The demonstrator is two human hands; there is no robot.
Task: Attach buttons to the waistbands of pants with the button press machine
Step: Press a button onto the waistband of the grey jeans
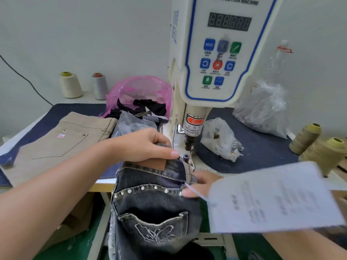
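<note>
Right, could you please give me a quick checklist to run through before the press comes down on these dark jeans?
1. Waistband lying over the lower die: cannot tell, the cloth edge sits beside it.
2. Left hand grip on the waistband: ok, fingers curled over the fabric.
3. Left fingertips away from the punch: not ok, they lie close to the die.
4. Right hand holding the waistband end: ok, though partly hidden.
5. Paper tag out of the press zone: ok, it hangs to the right.
6. Button loaded: cannot tell.
</note>
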